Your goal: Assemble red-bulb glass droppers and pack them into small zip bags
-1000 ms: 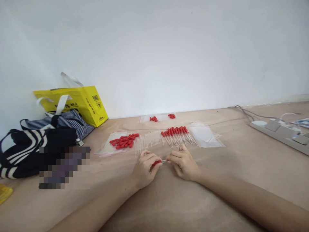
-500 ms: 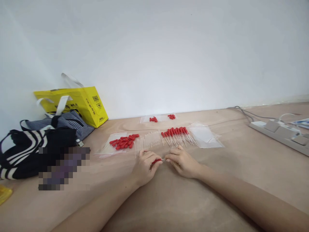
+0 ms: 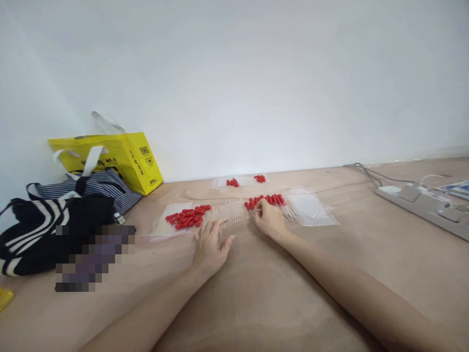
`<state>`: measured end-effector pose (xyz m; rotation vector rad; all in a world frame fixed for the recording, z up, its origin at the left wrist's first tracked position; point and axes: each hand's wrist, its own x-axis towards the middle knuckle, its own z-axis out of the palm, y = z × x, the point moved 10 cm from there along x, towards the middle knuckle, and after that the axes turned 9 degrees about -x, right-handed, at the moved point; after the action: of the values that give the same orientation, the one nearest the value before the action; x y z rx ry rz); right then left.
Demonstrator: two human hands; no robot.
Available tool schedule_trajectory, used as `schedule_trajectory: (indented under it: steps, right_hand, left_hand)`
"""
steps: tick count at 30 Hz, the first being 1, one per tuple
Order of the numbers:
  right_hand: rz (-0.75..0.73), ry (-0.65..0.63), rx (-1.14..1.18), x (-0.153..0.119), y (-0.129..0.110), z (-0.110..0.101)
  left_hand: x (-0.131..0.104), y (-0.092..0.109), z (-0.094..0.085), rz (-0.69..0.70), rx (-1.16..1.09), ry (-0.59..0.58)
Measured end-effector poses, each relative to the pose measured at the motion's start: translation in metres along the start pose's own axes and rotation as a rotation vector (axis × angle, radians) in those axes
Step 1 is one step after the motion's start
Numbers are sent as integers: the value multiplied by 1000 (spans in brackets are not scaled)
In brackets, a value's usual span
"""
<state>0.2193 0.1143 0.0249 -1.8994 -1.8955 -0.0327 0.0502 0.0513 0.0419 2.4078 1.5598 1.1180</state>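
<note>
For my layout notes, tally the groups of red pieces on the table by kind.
Large loose red pile: 1
Small red clusters at the back: 2
Row of red-topped tubes: 1
Total: 4 groups

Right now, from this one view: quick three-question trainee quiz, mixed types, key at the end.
1. True or false: the left hand is clenched into a fist.
2. Multiple choice: what lies directly right of the red-topped droppers in the picture?
A) the yellow bag
B) the clear bags
C) the striped bag
3. Short answer: which hand is at the row of red-topped droppers?

Key:
1. False; it is open, thumb spread apart.
2. B.
3. The right hand.
</note>
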Motion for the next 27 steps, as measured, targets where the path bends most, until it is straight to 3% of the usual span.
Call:
schedule_trajectory:
  steps: [3, 11, 16, 21, 27]
  right_hand:
    - [50, -23, -61, 9, -7, 8]
    - [-10, -42, -92, 11, -17, 16]
    - [-70, -39, -139, 8, -27, 12]
    - [-47, -69, -226, 9, -30, 16]
    - [-44, -88, -257, 12, -36, 19]
  left_hand:
    - [1, -4, -3, -41, 32, 12]
    - [7, -26, -14, -143, 105, 47]
    - [31, -60, -33, -233, 293, 38]
    - [61, -100, -41, -294, 423, -53]
    - [76, -117, -31, -318, 417, -181]
